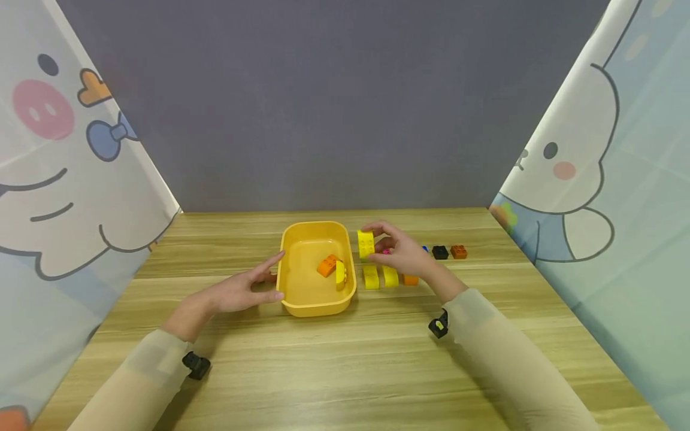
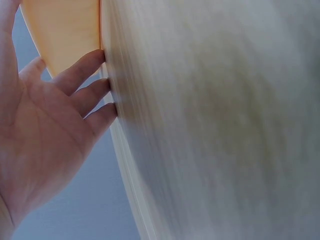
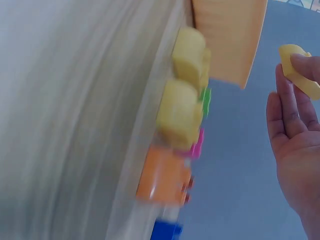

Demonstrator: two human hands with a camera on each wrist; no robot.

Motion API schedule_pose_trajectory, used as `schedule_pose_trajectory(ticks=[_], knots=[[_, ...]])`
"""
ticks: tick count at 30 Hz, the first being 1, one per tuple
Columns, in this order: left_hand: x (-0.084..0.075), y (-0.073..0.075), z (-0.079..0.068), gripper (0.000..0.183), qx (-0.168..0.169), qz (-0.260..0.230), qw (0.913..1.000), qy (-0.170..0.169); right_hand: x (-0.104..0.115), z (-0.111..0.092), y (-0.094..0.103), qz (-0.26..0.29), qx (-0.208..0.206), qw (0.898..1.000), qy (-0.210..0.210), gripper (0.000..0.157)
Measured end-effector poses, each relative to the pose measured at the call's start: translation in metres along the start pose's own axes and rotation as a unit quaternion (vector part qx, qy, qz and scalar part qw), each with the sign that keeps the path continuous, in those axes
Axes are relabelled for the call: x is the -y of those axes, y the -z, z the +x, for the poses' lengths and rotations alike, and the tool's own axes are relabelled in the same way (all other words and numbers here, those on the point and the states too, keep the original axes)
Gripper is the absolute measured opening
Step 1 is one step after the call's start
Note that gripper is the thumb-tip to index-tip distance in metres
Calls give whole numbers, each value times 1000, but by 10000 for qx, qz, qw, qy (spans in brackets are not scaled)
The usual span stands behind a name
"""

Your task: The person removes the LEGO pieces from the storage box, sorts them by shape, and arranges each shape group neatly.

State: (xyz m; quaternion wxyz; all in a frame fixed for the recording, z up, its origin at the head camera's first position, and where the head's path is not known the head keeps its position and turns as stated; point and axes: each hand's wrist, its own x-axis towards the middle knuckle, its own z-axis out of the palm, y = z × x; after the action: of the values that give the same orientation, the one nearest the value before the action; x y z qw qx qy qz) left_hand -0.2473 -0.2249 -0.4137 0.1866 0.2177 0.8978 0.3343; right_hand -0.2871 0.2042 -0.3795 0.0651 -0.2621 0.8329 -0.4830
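A yellow building block (image 1: 366, 244) with studs is pinched between the thumb and fingers of my right hand (image 1: 398, 248), raised beside the right rim of a yellow plastic bin (image 1: 302, 310). The same yellow block (image 3: 295, 70) shows at the right edge in the right wrist view. My left hand (image 1: 242, 290) touches the bin's left side with spread, fairly straight fingers. Inside the bin lie an orange block (image 1: 327, 265) and a curved yellow block (image 1: 340, 275). The left wrist view shows the left hand (image 2: 55, 115) with fingertips against the bin's wall (image 2: 65, 30).
Right of the bin stand two yellow blocks (image 1: 371, 278) and an orange block (image 1: 410, 279). Behind them are a pink block (image 1: 386, 252), partly hidden, a black block (image 1: 439, 252) and a brown-orange block (image 1: 459, 251). A green block (image 3: 206, 101) and a blue block (image 3: 166, 230) also show.
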Motion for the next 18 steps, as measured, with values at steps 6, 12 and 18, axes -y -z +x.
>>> schedule_pose_trajectory(ticks=[6,12,18], knots=[[-1,0,0,101,11,-49,10000,17,-17,-31,25,-159,-140,9991,-371,61],[0,0,0,101,13,-27,10000,12,-34,-57,47,-358,-332,9969,-613,63],[1,0,1,102,12,-22,10000,-3,-49,-77,69,-628,-400,9945,-730,63]])
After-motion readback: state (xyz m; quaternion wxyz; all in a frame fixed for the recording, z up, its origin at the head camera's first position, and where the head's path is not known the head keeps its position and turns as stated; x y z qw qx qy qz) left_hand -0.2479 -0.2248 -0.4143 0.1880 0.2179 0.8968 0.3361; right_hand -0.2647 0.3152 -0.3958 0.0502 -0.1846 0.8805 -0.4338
